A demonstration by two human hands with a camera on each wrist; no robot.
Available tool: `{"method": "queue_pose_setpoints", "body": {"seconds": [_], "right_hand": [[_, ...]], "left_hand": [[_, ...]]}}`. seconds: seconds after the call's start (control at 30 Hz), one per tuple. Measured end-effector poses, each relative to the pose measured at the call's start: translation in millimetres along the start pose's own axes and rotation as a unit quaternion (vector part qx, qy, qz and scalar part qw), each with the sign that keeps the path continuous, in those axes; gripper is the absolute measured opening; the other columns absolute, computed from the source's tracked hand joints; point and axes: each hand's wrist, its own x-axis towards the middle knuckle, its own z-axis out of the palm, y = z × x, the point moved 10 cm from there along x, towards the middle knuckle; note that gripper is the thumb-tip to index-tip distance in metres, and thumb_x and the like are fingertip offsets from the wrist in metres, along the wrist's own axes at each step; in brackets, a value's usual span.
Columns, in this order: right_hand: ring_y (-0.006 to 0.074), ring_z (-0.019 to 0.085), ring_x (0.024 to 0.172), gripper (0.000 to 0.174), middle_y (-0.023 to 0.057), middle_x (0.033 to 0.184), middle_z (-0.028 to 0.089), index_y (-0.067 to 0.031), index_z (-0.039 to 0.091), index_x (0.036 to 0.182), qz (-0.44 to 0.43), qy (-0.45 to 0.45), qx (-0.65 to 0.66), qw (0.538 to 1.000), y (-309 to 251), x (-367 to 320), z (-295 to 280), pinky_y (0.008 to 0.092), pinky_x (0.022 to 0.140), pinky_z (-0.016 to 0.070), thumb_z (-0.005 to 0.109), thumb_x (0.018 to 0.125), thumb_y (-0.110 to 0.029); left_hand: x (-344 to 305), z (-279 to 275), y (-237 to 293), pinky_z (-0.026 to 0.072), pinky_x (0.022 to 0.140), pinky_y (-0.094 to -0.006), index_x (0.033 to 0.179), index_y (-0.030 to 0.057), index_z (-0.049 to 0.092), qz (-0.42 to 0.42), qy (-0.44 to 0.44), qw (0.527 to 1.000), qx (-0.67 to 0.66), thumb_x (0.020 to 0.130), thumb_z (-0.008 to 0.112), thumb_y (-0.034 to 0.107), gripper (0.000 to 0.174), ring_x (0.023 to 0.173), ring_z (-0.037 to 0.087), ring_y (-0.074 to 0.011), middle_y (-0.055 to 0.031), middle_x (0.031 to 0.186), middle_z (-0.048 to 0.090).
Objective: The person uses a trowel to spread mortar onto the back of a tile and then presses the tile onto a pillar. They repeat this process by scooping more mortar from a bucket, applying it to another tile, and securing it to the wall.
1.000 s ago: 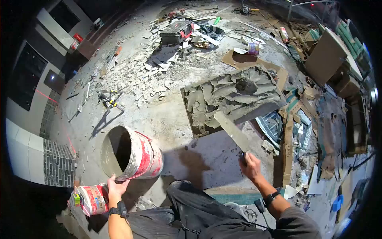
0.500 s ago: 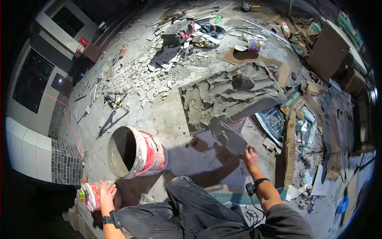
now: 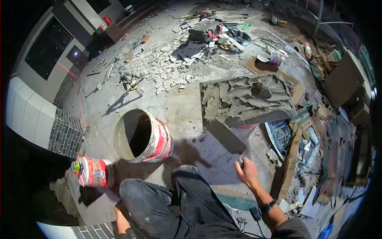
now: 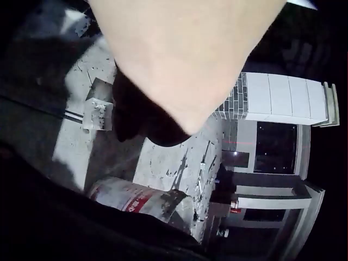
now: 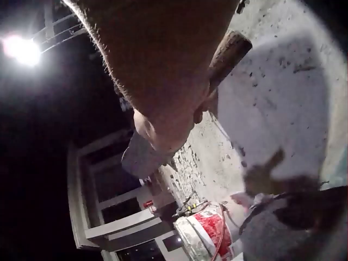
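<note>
My right hand [image 3: 247, 172] grips the handle of a trowel [image 3: 227, 137], whose flat rectangular blade is coated grey. In the right wrist view the brown handle [image 5: 232, 55] sticks out of the fist. The blade's far end meets the near edge of a slab [image 3: 270, 118] spread with thick, ridged grey mortar [image 3: 238, 97]. Low beside the left thigh is my left hand [image 3: 120, 208], its fingers hidden by the leg; I cannot tell what it holds. A panel with brick-patterned tiles [image 3: 95, 231] lies close by that wrist.
A large red-and-white bucket [image 3: 161, 139] stands tilted in view before my knees. Left of it is a smaller red bucket [image 3: 96, 172] with a green-and-yellow device [image 3: 75, 168] on it. Broken tiles [image 3: 187, 57] litter the floor behind; cardboard [image 3: 292, 167] and rubble lie right.
My left hand has left the large bucket, passed over the smaller one and dropped back beside my thigh. The trowel blade has turned over and shifted against the slab's near edge. The view has swung left.
</note>
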Motion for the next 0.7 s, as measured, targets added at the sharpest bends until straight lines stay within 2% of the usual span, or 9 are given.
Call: {"method": "queue_pose_setpoints", "body": {"seconds": [0.1, 0.3, 0.37, 0.4, 0.5, 0.53, 0.57, 0.63, 0.7], "right_hand": [[0.0514, 0.062, 0.077, 0.046, 0.0298, 0.078, 0.064, 0.0009, 0.056, 0.093, 0.031, -0.015, -0.006, 0.999, 4, 52, 40, 0.0559, 0.069, 0.0481, 0.063, 0.099, -0.044], [0.0523, 0.064, 0.079, 0.044, 0.0316, 0.078, 0.065, 0.0008, 0.056, 0.095, 0.030, -0.026, -0.058, 0.998, 65, 35, 83, 0.0595, 0.071, 0.0494, 0.061, 0.100, -0.043], [0.0527, 0.064, 0.078, 0.042, 0.0309, 0.078, 0.066, -0.0002, 0.057, 0.094, 0.081, -0.036, -0.064, 0.994, 85, -10, 83, 0.0594, 0.069, 0.0496, 0.062, 0.099, -0.042], [0.0518, 0.065, 0.078, 0.042, 0.0301, 0.078, 0.066, -0.0007, 0.058, 0.093, 0.094, -0.035, -0.079, 0.992, 93, -32, 85, 0.0583, 0.069, 0.0504, 0.064, 0.098, -0.042], [0.0494, 0.066, 0.076, 0.041, 0.0279, 0.077, 0.066, -0.0019, 0.058, 0.090, 0.118, -0.008, -0.087, 0.989, 81, -51, 82, 0.0559, 0.067, 0.0518, 0.067, 0.097, -0.041], [0.0481, 0.066, 0.074, 0.040, 0.0263, 0.076, 0.067, -0.0026, 0.058, 0.089, 0.115, 0.018, -0.074, 0.990, 64, -46, 80, 0.0548, 0.066, 0.0523, 0.068, 0.096, -0.041], [0.0459, 0.067, 0.073, 0.039, 0.0239, 0.075, 0.066, -0.0035, 0.058, 0.088, 0.093, 0.034, -0.103, 0.990, 35, -29, 77, 0.0532, 0.065, 0.0532, 0.070, 0.095, -0.040], [0.0451, 0.067, 0.073, 0.039, 0.0238, 0.077, 0.065, -0.0040, 0.056, 0.086, 0.083, 0.047, -0.110, 0.989, -12, 10, 79, 0.0530, 0.065, 0.0536, 0.070, 0.094, -0.039], [0.0462, 0.066, 0.070, 0.037, 0.0231, 0.078, 0.066, -0.0050, 0.056, 0.087, 0.028, 0.097, -0.140, 0.985, -21, 36, 89, 0.0540, 0.062, 0.0527, 0.070, 0.095, -0.038]], "left_hand": [[-17, 3, -17, 0.0494, 0.055, -0.0390, 0.090, 0.0028, 0.064, -0.004, -0.019, 0.999, 0.038, 0.095, 0.056, 0.010, 0.012, 0.059, 0.061, -0.0262, -0.0072, 0.073, 0.062], [-51, 13, -19, 0.0504, 0.057, -0.0396, 0.102, 0.0041, 0.062, -0.007, -0.044, 0.994, 0.099, 0.094, 0.051, 0.006, 0.013, 0.062, 0.061, -0.0280, -0.0084, 0.077, 0.061], [-8, 1, -35, 0.0510, 0.060, -0.0388, 0.110, 0.0065, 0.058, 0.164, -0.053, 0.950, 0.261, 0.093, 0.049, 0.002, 0.019, 0.072, 0.061, -0.0229, -0.0099, 0.089, 0.061], [-12, 6, -38, 0.0514, 0.064, -0.0379, 0.111, 0.0056, 0.057, 0.170, -0.087, 0.939, 0.284, 0.092, 0.055, 0.002, 0.019, 0.081, 0.061, -0.0194, -0.0100, 0.101, 0.061], [-48, 41, -21, 0.0510, 0.064, -0.0361, 0.106, 0.0056, 0.058, 0.123, -0.078, 0.958, 0.246, 0.089, 0.065, 0.004, 0.019, 0.078, 0.061, -0.0190, -0.0077, 0.095, 0.062], [0, 39, -55, 0.0510, 0.062, -0.0357, 0.103, 0.0052, 0.059, 0.127, -0.117, 0.949, 0.265, 0.086, 0.072, 0.005, 0.021, 0.073, 0.060, -0.0181, -0.0060, 0.087, 0.061], [-1, 48, -57, 0.0502, 0.060, -0.0364, 0.096, 0.0060, 0.061, 0.051, -0.072, 0.964, 0.252, 0.088, 0.073, 0.009, 0.015, 0.067, 0.059, -0.0176, -0.0032, 0.079, 0.059], [45, 76, -81, 0.0410, 0.060, -0.0370, 0.099, 0.0065, 0.058, 0.030, -0.164, 0.942, 0.292, 0.094, 0.065, 0.021, 0.017, 0.067, 0.052, -0.0178, -0.0041, 0.082, 0.056], [100, 74, -120, 0.0405, 0.059, -0.0373, 0.097, 0.0067, 0.059, -0.006, -0.160, 0.952, 0.261, 0.094, 0.065, 0.022, 0.017, 0.066, 0.051, -0.0179, -0.0031, 0.080, 0.054]]}}
